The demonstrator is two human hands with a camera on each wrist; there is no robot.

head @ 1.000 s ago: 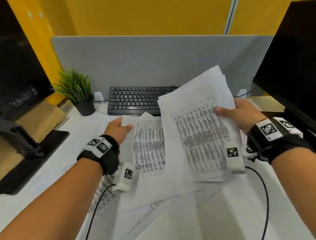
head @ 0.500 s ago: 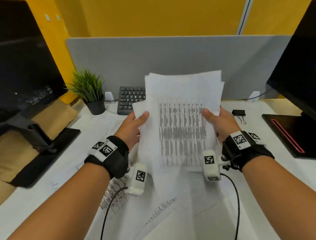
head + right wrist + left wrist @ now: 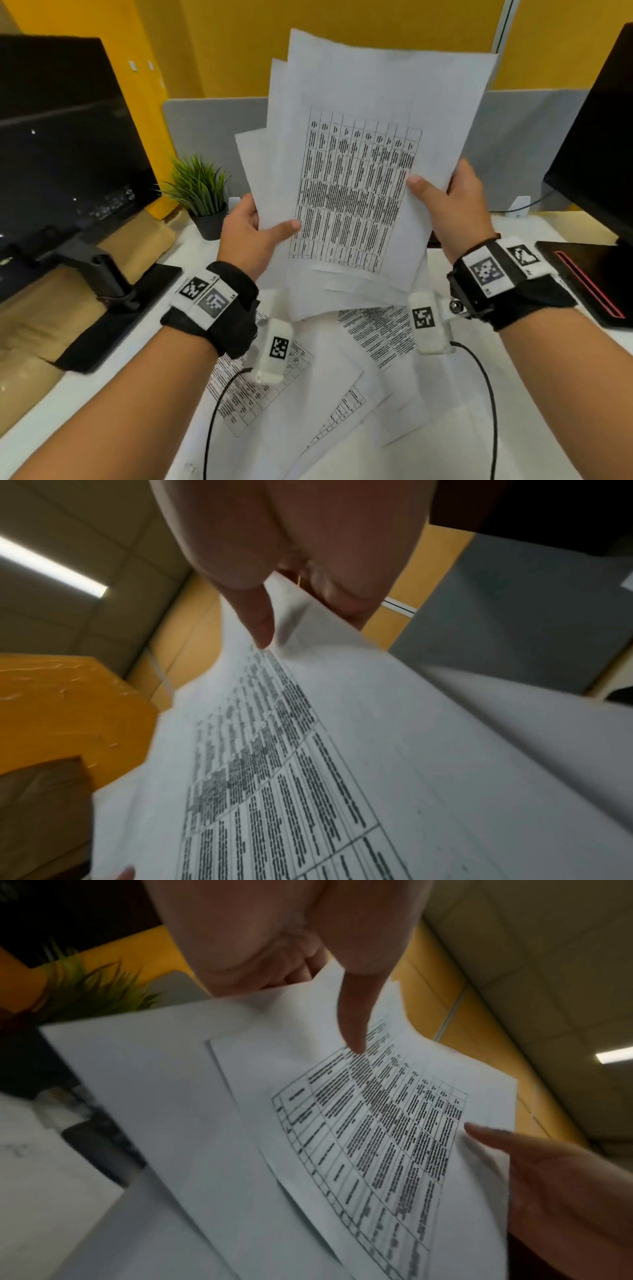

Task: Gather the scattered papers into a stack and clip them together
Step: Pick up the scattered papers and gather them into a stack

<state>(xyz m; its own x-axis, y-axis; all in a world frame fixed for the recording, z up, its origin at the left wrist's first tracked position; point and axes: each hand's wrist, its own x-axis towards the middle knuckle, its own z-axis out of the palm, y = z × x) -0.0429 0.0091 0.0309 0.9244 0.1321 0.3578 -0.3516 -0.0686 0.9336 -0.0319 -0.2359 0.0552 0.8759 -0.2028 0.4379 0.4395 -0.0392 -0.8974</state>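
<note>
Gripping raised paper sheaf (image 3: pixel 359 178): left hand (image 3: pixel 250 236), right hand (image 3: pixel 455 205) pinch edges; table print unreadable.

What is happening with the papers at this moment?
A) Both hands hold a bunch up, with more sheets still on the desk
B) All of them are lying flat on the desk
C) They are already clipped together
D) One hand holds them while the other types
A: the left hand and right hand each grip a side of the raised sheets, while loose printed sheets still lie on the desk below.
</note>
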